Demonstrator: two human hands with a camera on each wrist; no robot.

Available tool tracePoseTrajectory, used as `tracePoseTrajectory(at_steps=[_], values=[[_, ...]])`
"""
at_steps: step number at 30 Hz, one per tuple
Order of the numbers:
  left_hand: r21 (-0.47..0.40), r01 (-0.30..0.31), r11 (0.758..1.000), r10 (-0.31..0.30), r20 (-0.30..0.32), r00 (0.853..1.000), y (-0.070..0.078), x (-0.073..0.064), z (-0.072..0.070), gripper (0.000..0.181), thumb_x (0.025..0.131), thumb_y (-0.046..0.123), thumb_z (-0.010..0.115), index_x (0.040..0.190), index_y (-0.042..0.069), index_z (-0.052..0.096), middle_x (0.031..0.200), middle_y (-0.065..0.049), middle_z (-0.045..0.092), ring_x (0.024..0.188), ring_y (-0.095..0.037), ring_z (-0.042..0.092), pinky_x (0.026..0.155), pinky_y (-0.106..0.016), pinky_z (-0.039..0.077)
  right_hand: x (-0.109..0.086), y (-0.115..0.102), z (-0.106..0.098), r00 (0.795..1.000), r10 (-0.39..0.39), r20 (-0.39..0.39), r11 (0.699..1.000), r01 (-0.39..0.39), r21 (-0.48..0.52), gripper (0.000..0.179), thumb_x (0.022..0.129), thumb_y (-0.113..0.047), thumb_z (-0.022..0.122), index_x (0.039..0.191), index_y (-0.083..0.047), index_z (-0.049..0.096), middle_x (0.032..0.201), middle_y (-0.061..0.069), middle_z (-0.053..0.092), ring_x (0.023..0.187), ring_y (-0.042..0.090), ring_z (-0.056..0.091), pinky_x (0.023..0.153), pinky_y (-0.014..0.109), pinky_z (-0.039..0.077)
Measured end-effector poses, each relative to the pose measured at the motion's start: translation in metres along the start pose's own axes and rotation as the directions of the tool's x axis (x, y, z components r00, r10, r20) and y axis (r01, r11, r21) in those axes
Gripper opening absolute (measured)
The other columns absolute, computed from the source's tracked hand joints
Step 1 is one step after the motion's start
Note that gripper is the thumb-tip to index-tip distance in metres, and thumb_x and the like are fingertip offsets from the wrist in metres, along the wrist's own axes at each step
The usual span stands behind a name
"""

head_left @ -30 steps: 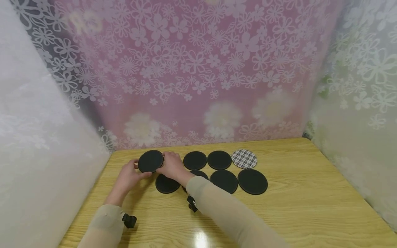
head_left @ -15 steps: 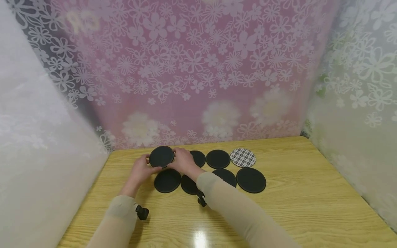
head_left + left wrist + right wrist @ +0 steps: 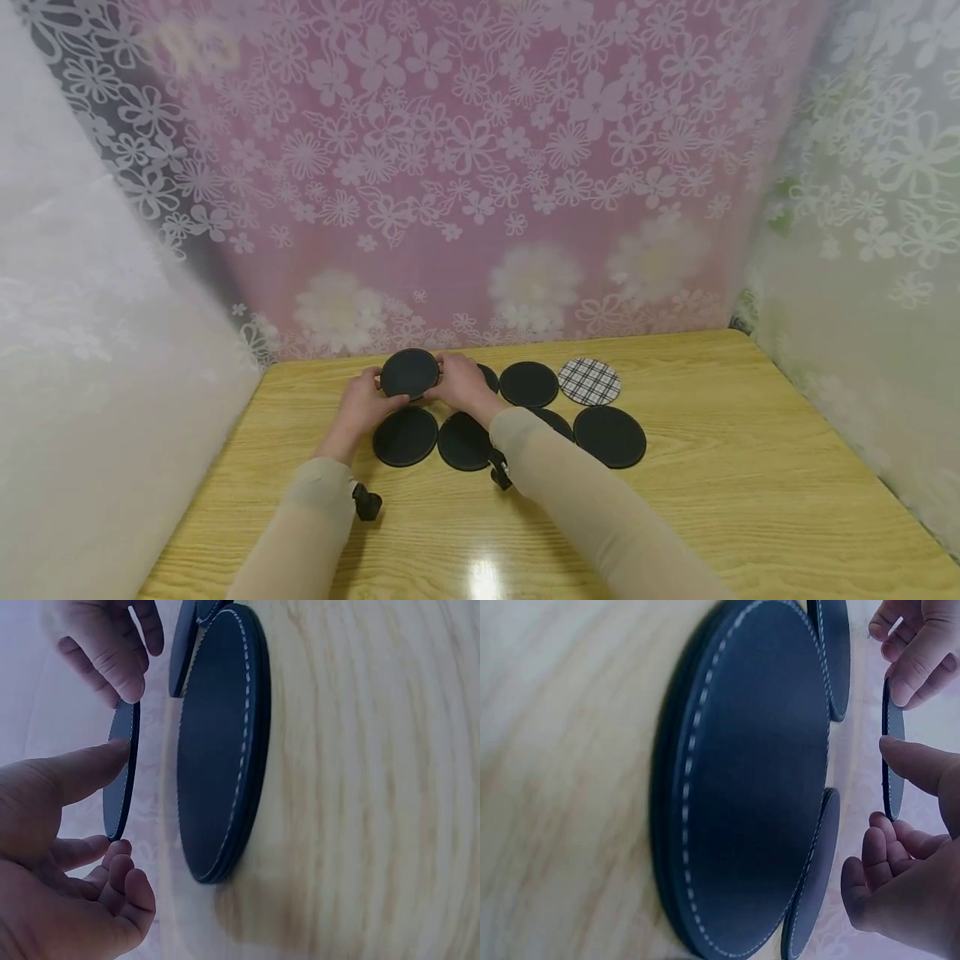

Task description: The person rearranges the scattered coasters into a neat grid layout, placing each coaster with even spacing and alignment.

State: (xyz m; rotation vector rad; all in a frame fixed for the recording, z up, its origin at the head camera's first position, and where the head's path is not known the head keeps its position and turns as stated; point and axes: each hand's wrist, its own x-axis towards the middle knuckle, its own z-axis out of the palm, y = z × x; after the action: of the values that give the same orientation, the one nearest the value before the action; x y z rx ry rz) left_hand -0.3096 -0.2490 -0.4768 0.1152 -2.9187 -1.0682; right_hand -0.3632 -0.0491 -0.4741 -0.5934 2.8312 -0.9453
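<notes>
Between my two hands is a round black coaster (image 3: 409, 372) with pale stitching round its edge. My left hand (image 3: 365, 408) pinches its left rim between thumb and fingers. At the opposite rim, my right hand (image 3: 463, 386) grips it the same way. Both wrist views show the held coaster (image 3: 121, 769) apart from the tabletop. Just in front of it lies another black coaster (image 3: 405, 437), with a further black coaster (image 3: 462, 442) touching it on the right. My right hand and sleeve partly cover a back-row black coaster (image 3: 489, 377) and a front-row one (image 3: 553, 419).
Farther right lie a black coaster (image 3: 528, 384), a white-and-black plaid coaster (image 3: 590, 382) and a front-row black coaster (image 3: 610, 437). The wooden table (image 3: 750, 500) ends at a pink floral curtain (image 3: 465, 167), with pale curtains on both sides.
Both hands have carried the black coaster rightward and slightly back, from the table's left end to a place behind the leftmost front coaster. The other coasters have stayed put.
</notes>
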Motion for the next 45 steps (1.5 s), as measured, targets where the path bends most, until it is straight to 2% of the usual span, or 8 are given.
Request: tracePoseTrajectory(at_steps=[6,9,19,22,24,29,31,45], values=[[0.012,0.003,1.0,-0.003,0.0,1.0,0.001,0.0,0.009,0.078,0.1,0.026,0.084,0.153,-0.016,0.047,0.119,-0.029,0.068,0.103,-0.039,0.068,0.092,-0.056,0.059,0.002,0.008,0.003,0.999,0.021,0.027,1.0,-0.02,-0.021,0.06,0.094,-0.024,0.093,0.145,-0.003,0.067,0.132,0.015,0.071,0.122,0.035,0.067,0.103,0.051,0.057],[0.001,0.011,1.0,-0.011,0.008,1.0,0.0,-0.001,0.014,0.076,0.101,0.026,0.084,0.152,-0.017,0.047,0.116,-0.027,0.069,0.1,-0.037,0.069,0.09,-0.054,0.059,0.003,0.012,0.005,0.999,0.028,0.045,0.999,-0.027,-0.019,0.063,0.094,-0.022,0.093,0.147,-0.003,0.065,0.134,0.016,0.07,0.124,0.035,0.067,0.103,0.05,0.057],[0.042,0.018,0.999,-0.019,0.025,0.999,-0.003,0.002,0.017,0.076,0.102,0.028,0.082,0.152,-0.018,0.047,0.139,-0.039,0.062,0.129,-0.053,0.063,0.105,-0.062,0.055,0.004,0.015,0.004,0.996,0.019,0.084,1.0,-0.017,-0.024,0.061,0.096,-0.024,0.09,0.148,-0.002,0.065,0.141,0.02,0.064,0.13,0.037,0.061,0.108,0.051,0.053],[0.035,0.016,0.999,-0.017,0.035,0.999,-0.003,0.003,0.016,0.074,0.102,0.028,0.082,0.15,-0.018,0.049,0.137,-0.038,0.063,0.127,-0.053,0.063,0.105,-0.061,0.055,0.005,0.016,0.004,0.995,0.025,0.098,0.999,-0.021,-0.048,0.063,0.098,-0.027,0.089,0.151,-0.003,0.064,0.145,0.021,0.06,0.133,0.037,0.059,0.111,0.051,0.051],[0.045,-0.008,0.999,0.007,0.026,1.0,-0.013,0.011,0.019,0.073,0.101,0.033,0.082,0.145,-0.018,0.053,0.129,-0.036,0.065,0.118,-0.052,0.065,0.097,-0.058,0.059,0.005,0.016,0.004,0.994,0.024,0.104,0.998,-0.018,-0.057,0.064,0.099,-0.028,0.088,0.153,-0.003,0.063,0.146,0.021,0.059,0.135,0.037,0.058,0.113,0.051,0.05],[0.05,-0.01,0.999,0.008,0.035,0.999,-0.014,0.013,0.018,0.068,0.101,0.031,0.082,0.139,-0.019,0.057,0.121,-0.034,0.065,0.113,-0.049,0.063,0.094,-0.056,0.059,0.006,0.015,0.004,0.993,0.022,0.115,0.997,-0.014,-0.071,0.064,0.1,-0.03,0.086,0.154,-0.005,0.063,0.148,0.021,0.058,0.136,0.038,0.056,0.113,0.052,0.049],[0.038,0.019,0.999,-0.021,0.051,0.998,-0.005,0.007,0.014,0.066,0.101,0.026,0.082,0.142,-0.019,0.056,0.127,-0.035,0.063,0.12,-0.049,0.06,0.101,-0.059,0.056,0.006,0.016,0.005,0.993,0.029,0.113,0.996,-0.02,-0.083,0.063,0.101,-0.031,0.086,0.154,-0.007,0.063,0.148,0.02,0.057,0.136,0.038,0.056,0.113,0.052,0.049],[0.063,0.051,0.997,-0.055,0.056,0.997,-0.008,0.009,0.013,0.071,0.104,0.028,0.079,0.15,-0.019,0.049,0.142,-0.04,0.054,0.132,-0.052,0.053,0.11,-0.062,0.051,0.01,0.016,0.01,0.995,0.014,0.095,0.995,-0.004,-0.102,0.06,0.101,-0.032,0.085,0.151,-0.007,0.065,0.144,0.019,0.058,0.135,0.037,0.055,0.113,0.051,0.048]])
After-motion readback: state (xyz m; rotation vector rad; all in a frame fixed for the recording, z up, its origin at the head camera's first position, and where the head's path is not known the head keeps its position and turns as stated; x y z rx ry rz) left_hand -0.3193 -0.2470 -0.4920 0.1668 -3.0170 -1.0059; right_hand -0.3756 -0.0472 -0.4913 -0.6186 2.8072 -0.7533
